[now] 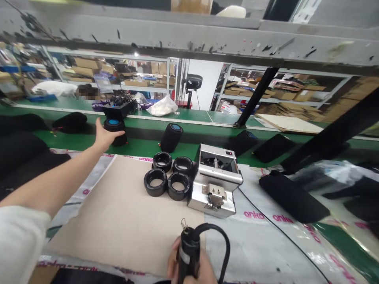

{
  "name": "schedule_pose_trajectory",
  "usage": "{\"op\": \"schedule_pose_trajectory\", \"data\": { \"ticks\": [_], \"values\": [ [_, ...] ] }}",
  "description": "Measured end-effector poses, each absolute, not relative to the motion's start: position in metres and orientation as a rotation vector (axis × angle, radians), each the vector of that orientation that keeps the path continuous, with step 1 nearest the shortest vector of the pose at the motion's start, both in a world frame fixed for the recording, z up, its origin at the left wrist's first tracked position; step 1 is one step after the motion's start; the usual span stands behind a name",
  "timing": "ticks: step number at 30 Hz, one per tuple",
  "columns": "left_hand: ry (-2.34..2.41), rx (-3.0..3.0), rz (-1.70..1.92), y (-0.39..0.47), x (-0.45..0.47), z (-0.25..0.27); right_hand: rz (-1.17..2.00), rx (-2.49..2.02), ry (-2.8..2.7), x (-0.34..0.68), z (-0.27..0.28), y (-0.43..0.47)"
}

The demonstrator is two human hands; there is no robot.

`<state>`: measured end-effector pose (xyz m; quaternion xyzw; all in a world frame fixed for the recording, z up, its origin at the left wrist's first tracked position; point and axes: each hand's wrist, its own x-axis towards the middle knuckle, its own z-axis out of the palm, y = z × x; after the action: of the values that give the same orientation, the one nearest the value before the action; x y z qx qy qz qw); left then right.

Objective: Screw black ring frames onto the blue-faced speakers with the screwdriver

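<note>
My left hand (104, 136) is stretched far out over the green bench, thumb and fingers spread. It is at the near side of an upright black cylindrical speaker (119, 139) with a blue top; whether it presses on it I cannot tell. In my right hand (204, 268), low in the view, is a black electric screwdriver (189, 252) with a wire hook and a thick curved cable at its end. Several black plastic rings (155, 182) stand in a cluster on the beige board (118, 221). Beside them is a metal screw feeder (216, 177).
Another blue-topped speaker (171, 138) stands behind the rings. More dark cylinders (274, 148) lie on the green bench to the right, near a slanted black post (257, 96). A black cord (278, 228) crosses the printed wrap. A grey beam (177, 31) spans overhead.
</note>
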<state>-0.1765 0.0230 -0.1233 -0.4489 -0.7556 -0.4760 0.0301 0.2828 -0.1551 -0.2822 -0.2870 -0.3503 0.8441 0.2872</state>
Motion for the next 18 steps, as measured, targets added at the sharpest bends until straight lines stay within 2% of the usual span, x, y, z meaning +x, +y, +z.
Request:
{"op": "schedule_pose_trajectory", "data": {
  "ticks": [5, 8, 12, 15, 18],
  "values": [
    [-2.363, -1.098, -1.582, -0.024, -0.179, -0.110, 2.155, -0.437, -0.717, 0.284, -0.238, -0.145],
    [-2.344, -1.133, -1.607, -0.086, -0.160, -0.118, 1.965, -0.688, -0.729, 0.287, -0.189, -0.138],
    [-2.412, -1.373, -1.627, -0.158, -0.111, -0.158, 1.856, -1.071, -1.059, 0.271, -0.130, -0.122],
    [-2.372, -1.463, -1.706, -0.182, -0.080, -0.185, 1.501, -1.404, -1.455, 0.237, -0.110, -0.100],
    [-2.322, -1.557, -1.746, -0.185, -0.071, -0.191, 1.130, -1.509, -1.796, 0.198, -0.105, -0.079]
  ]
}}
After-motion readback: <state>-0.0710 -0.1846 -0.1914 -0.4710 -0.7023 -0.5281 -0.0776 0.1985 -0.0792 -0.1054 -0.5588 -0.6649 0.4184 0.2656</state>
